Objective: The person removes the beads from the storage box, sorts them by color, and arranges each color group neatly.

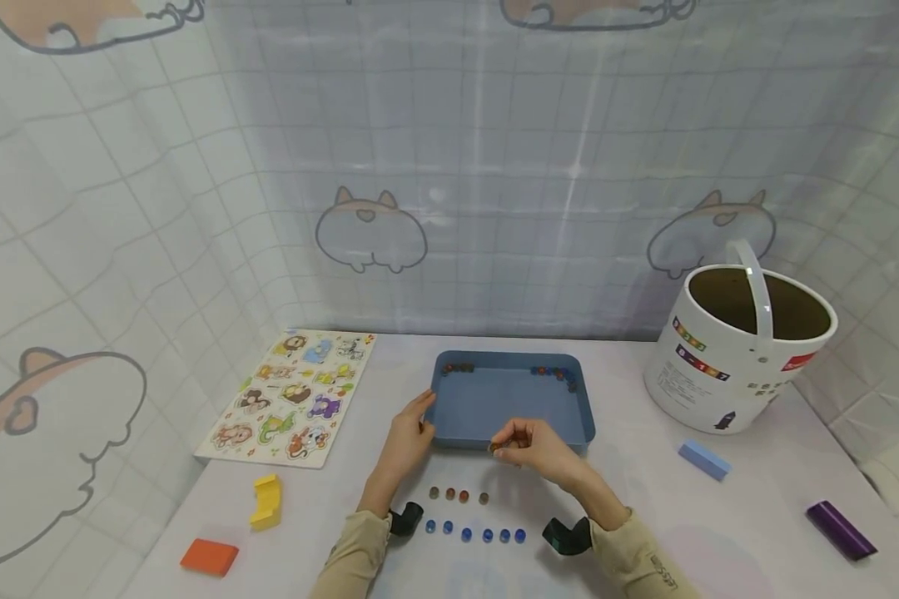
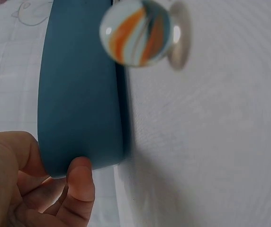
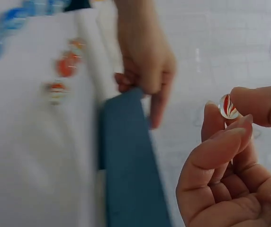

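A blue tray (image 1: 509, 433) sits mid-table with several marbles along its far wall (image 1: 554, 373). My left hand (image 1: 422, 416) grips the tray's near left corner; the left wrist view shows my thumb (image 2: 81, 184) against the tray wall (image 2: 78, 94). My right hand (image 1: 504, 445) hovers at the tray's front rim and pinches a red-striped marble (image 3: 228, 107) between thumb and fingertips. On the table in front lie a row of reddish marbles (image 1: 457, 494) and a row of blue marbles (image 1: 475, 534). An orange-striped marble (image 2: 138, 32) lies beside the tray.
An animal puzzle board (image 1: 292, 395) lies at the left. A white bucket (image 1: 742, 345) with a handle stands at the right. Loose blocks lie about: yellow (image 1: 266, 502), orange (image 1: 210, 556), light blue (image 1: 704, 459), purple (image 1: 841, 529). A curtain hangs behind the table.
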The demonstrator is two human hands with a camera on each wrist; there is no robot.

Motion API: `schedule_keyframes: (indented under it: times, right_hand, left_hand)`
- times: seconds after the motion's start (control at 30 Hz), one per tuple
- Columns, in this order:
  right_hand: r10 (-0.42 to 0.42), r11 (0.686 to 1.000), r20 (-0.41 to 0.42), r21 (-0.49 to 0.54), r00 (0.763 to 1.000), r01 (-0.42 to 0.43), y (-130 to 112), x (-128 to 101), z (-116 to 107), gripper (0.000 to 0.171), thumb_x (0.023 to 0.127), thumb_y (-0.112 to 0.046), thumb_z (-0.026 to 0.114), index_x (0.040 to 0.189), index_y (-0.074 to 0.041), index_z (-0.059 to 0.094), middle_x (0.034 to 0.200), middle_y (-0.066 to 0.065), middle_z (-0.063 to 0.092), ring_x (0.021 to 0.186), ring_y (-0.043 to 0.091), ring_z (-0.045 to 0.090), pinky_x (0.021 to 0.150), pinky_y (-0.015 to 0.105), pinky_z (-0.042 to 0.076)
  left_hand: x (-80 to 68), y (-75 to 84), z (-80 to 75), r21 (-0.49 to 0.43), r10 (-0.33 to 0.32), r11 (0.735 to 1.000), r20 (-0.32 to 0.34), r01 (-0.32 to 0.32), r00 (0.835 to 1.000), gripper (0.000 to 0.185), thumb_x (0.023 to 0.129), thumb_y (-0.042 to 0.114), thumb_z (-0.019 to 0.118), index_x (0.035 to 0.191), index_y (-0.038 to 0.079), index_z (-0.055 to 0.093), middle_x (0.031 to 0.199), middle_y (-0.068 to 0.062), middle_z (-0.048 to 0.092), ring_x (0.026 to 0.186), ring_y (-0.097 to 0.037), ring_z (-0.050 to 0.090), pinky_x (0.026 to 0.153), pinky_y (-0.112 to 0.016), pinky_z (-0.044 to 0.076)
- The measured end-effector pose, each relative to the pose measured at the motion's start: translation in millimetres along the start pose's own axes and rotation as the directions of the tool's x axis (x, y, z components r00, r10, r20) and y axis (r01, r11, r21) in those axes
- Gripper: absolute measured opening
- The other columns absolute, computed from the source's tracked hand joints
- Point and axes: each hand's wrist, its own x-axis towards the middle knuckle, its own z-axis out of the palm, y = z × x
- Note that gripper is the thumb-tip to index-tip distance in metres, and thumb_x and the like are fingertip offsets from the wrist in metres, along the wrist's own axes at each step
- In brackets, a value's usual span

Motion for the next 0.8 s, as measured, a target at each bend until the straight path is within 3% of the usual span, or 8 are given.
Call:
schedule_keyframes:
  times: [0.2, 0.4, 0.6, 0.7, 0.8]
  right_hand:
    - [0.021, 0.999, 0.072, 0.030, 0.997, -0.023, 17.8, -6.8, 7.3, 0.020, 0.089, -0.009, 0.064, 0.105, 0.004, 0.063, 0.103, 0.010, 0.068, 0.071, 0.008, 0.055, 0.064, 0.024, 0.045]
    - [0.023, 1.000, 0.101, 0.009, 0.995, -0.024, 33.4, -9.4, 13.1, 0.023, 0.084, -0.006, 0.068, 0.104, 0.006, 0.065, 0.101, 0.013, 0.069, 0.070, 0.006, 0.055, 0.063, 0.020, 0.044]
    - [-0.009, 0.997, 0.094, -0.076, 0.996, 0.016, 43.5, -12.3, 19.0, 0.019, 0.079, -0.002, 0.072, 0.097, 0.004, 0.067, 0.090, 0.013, 0.067, 0.057, 0.001, 0.044, 0.052, 0.016, 0.037]
    - [-0.017, 0.994, 0.091, -0.106, 0.996, 0.027, 43.8, -12.4, 20.0, 0.017, 0.078, 0.000, 0.072, 0.094, 0.003, 0.068, 0.086, 0.012, 0.066, 0.056, 0.001, 0.043, 0.051, 0.016, 0.037]
    - [-0.017, 0.984, 0.086, -0.176, 0.996, 0.032, 42.7, -11.6, 21.4, 0.014, 0.077, 0.000, 0.072, 0.091, -0.002, 0.070, 0.082, 0.007, 0.066, 0.056, 0.002, 0.044, 0.052, 0.017, 0.038]
  left_hand:
    - [-0.2, 2.4, -1.3, -0.015, -0.023, 1.000, 0.022, 0.024, 0.999, 0.053, 0.084, -0.006, 0.052, 0.137, -0.006, 0.050, 0.146, -0.020, 0.047, 0.046, -0.002, 0.025, 0.049, -0.018, 0.032]
    - [0.5, 4.4, -1.2, -0.016, -0.026, 1.000, 0.023, 0.026, 0.999, 0.053, 0.083, -0.006, 0.051, 0.136, -0.006, 0.050, 0.146, -0.020, 0.047, 0.048, -0.004, 0.028, 0.050, -0.017, 0.033]
    - [-0.6, 3.2, -0.2, -0.007, -0.019, 1.000, 0.013, 0.019, 1.000, 0.053, 0.082, -0.007, 0.052, 0.135, -0.007, 0.051, 0.145, -0.020, 0.049, 0.068, -0.016, 0.051, 0.050, -0.018, 0.035]
    - [-0.6, 2.4, -0.1, -0.008, -0.025, 1.000, 0.017, 0.026, 1.000, 0.053, 0.083, -0.006, 0.052, 0.136, -0.006, 0.051, 0.146, -0.019, 0.048, 0.063, -0.012, 0.047, 0.050, -0.018, 0.034]
    - [-0.7, 1.5, -0.7, -0.017, -0.036, 0.999, 0.029, 0.036, 0.999, 0.053, 0.085, -0.005, 0.051, 0.137, -0.005, 0.050, 0.147, -0.018, 0.046, 0.047, -0.006, 0.028, 0.049, -0.017, 0.032]
